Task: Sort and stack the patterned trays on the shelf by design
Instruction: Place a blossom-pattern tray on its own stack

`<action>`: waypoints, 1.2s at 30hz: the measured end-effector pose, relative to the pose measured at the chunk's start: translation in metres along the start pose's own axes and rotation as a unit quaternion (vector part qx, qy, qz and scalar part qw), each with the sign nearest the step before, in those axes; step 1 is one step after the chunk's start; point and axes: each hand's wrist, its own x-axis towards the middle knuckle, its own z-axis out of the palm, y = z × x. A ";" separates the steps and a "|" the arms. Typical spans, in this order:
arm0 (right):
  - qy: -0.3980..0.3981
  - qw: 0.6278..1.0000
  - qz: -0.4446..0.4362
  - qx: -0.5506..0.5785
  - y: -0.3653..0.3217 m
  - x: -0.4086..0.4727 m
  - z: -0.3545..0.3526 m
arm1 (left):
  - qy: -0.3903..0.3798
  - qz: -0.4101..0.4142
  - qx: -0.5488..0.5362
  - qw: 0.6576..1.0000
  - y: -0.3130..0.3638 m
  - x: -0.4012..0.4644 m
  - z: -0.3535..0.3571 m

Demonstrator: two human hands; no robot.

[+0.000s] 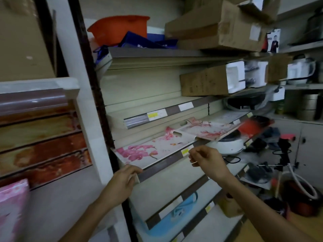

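A white tray with pink orchid flowers [150,151] lies flat on the middle shelf [167,161], its handle slot to the right. My left hand [122,184] grips its near left corner at the shelf edge. Beside it, further right, lies a second white tray with red blossom branches [206,130], slightly overlapping the first at its handle end. My right hand [208,159] hovers just in front of the shelf edge by the yellow price label, fingers curled and apart, holding nothing.
Cardboard boxes [216,25] and an orange tub [120,28] fill the top shelf. A white cooker [229,144] sits under the middle shelf at right. A blue item [181,210] lies on the lower shelf. Orange marbled trays [40,138] stack on the left rack.
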 end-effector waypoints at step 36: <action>-0.132 0.807 0.355 0.453 0.088 0.168 0.073 | -0.196 0.048 0.172 0.964 -0.050 0.122 -0.012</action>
